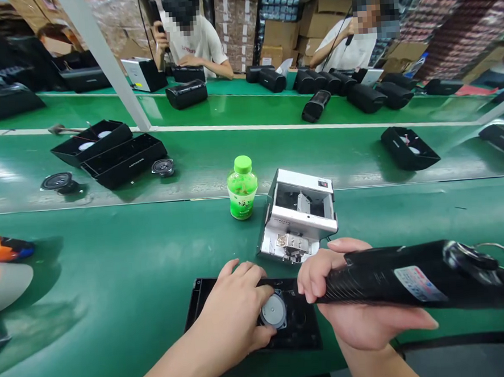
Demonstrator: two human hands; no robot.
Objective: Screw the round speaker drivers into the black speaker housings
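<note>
Green workbench [123, 259] below, cartons [283, 36] far at twelve o'clock. Low in view, at six o'clock, small speaker [274, 310] with grey back upward, on black panel [299, 336]. Probably stiff, heavy for such size, smooth on back, perhaps with fragile cone underneath; better to take by the rim. Left hand [241, 297] at nine o'clock from speaker, with thumb and fingers closed about its edge. At three o'clock, right hand [365, 322] wrapped round black electric screwdriver [377, 277], tip not visible. Farther, white machine [323, 221] at one o'clock, green bottle [243, 195] near eleven.

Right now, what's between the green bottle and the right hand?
The white machine stands between the green bottle and the right hand, as the head view shows.
</note>
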